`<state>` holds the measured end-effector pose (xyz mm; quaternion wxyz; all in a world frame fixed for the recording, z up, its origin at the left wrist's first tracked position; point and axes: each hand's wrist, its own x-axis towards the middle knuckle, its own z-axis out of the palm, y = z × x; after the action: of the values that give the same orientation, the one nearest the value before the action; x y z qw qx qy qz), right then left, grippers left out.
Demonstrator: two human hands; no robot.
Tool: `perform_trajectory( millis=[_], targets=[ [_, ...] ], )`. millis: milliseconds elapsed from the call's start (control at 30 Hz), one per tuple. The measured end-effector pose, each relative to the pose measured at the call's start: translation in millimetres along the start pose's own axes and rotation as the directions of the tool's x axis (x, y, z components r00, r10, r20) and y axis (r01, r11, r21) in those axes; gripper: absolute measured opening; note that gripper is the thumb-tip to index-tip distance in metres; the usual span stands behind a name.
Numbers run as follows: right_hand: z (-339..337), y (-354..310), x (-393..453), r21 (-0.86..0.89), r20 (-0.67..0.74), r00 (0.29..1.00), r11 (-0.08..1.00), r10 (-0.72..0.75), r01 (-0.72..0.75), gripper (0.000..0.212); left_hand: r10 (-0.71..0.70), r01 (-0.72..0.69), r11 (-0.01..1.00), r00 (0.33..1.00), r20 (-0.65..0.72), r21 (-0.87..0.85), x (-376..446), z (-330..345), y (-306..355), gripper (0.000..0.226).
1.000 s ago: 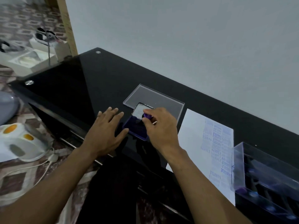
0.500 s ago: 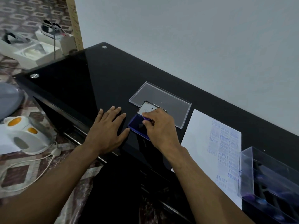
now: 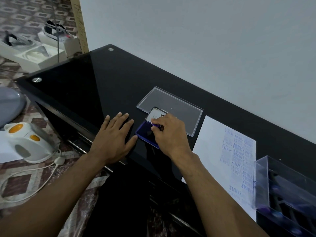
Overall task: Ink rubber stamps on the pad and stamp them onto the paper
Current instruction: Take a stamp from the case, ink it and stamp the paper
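Resting flat with fingers spread, the left hand lies on the table just beside the one open ink pad. The right hand pinches one purple rubber stamp against it. Uneven pressure risks patchy inking before reaching the single, already crowded paper.

A glossy black glass tabletop carries a deep blue rectangular ink pad with a white-lined open lid. Right of the pad, a white paper sheet shows blue stamped words in overlapping rows. Left of the pad, a white kettle with orange buttons stands on brown diamond-patterned floor tiles.
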<state>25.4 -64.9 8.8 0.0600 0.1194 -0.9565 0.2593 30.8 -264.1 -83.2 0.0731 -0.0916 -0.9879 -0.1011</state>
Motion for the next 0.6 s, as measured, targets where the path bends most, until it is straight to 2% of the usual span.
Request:
perform_trajectory(
  millis=[600],
  targets=[
    [-0.5,2.0,3.3,-0.014,0.002,0.999,0.999,-0.047,0.047,0.027,-0.009,0.009,1.0,1.0,0.015,0.004,-0.8,-2.1,2.4,0.082]
  ],
)
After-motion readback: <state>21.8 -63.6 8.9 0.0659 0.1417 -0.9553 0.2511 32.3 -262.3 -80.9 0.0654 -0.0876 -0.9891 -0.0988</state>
